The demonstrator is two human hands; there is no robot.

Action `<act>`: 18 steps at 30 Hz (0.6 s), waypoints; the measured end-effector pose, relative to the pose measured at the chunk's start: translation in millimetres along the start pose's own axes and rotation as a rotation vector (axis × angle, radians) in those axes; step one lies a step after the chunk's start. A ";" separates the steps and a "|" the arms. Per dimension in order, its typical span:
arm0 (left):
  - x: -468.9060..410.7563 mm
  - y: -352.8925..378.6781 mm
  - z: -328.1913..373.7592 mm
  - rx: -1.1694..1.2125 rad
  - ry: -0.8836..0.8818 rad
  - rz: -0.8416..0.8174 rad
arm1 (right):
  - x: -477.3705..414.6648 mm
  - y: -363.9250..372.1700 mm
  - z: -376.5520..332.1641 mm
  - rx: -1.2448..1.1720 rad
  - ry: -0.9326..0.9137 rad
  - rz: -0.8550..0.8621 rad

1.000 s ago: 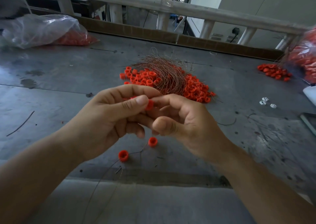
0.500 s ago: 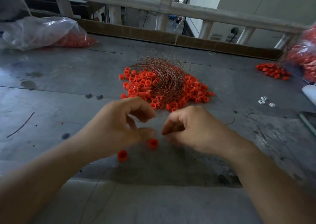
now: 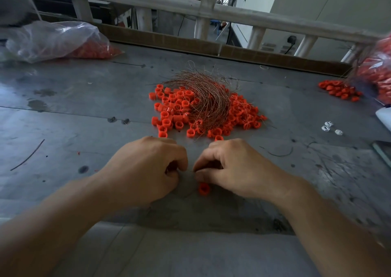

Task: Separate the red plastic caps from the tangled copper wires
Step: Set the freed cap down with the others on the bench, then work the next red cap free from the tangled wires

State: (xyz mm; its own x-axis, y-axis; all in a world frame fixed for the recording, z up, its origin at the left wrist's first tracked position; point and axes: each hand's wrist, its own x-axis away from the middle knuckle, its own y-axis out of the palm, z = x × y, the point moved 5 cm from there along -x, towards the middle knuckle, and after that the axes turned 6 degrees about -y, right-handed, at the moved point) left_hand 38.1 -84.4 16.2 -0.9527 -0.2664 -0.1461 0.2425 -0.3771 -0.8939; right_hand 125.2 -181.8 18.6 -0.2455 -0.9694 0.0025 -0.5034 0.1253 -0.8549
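Note:
A heap of red plastic caps (image 3: 169, 111) lies mid-table, with a tangle of copper wires (image 3: 208, 99) on top of it. My left hand (image 3: 148, 166) and my right hand (image 3: 232, 169) hover close together just in front of the heap, fingers curled. A thin strand of copper wire (image 3: 190, 170) runs between them, pinched at each end. One loose red cap (image 3: 204, 189) lies on the grey table (image 3: 84, 111) right under my right thumb. What sits inside my left palm is hidden.
A clear bag of red caps (image 3: 63, 42) lies back left, and another bag (image 3: 378, 71) with a small spilled pile of caps (image 3: 340, 90) back right. Small white pieces (image 3: 330, 128) lie at the right. A railing (image 3: 190, 8) borders the far edge.
Both hands have dropped from chest height toward the table and moved slightly apart. The cap they held together is gone from their fingers; a cap near the left hand is now hidden beneath it.

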 end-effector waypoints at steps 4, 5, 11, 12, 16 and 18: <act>0.6 -2.4 -3.8 0.008 -0.028 -0.017 | 1.9 -0.6 -0.3 -0.069 0.015 -0.110; 0.6 -2.5 -3.7 0.002 -0.028 -0.021 | 3.4 0.0 0.9 -0.060 0.022 -0.167; -1.1 -6.8 -2.8 0.171 0.010 -0.070 | -1.5 1.0 -3.5 0.082 -0.031 -0.041; -0.3 -6.9 -0.5 0.200 0.037 -0.105 | -3.2 1.9 -5.2 0.094 -0.040 0.000; 1.0 -3.7 4.3 0.213 0.124 -0.163 | -4.5 2.9 -7.7 0.064 -0.083 0.032; -0.2 -0.6 3.5 0.191 0.123 -0.149 | -3.6 1.6 -5.6 0.022 -0.081 0.001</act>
State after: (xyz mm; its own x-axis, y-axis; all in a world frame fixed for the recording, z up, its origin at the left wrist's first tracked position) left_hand 38.8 -87.2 18.3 -0.9927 -0.0901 -0.0799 0.1171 -0.5675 -0.8150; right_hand 120.7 -176.9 20.1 -0.1778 -0.9833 -0.0393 -0.4850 0.1224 -0.8659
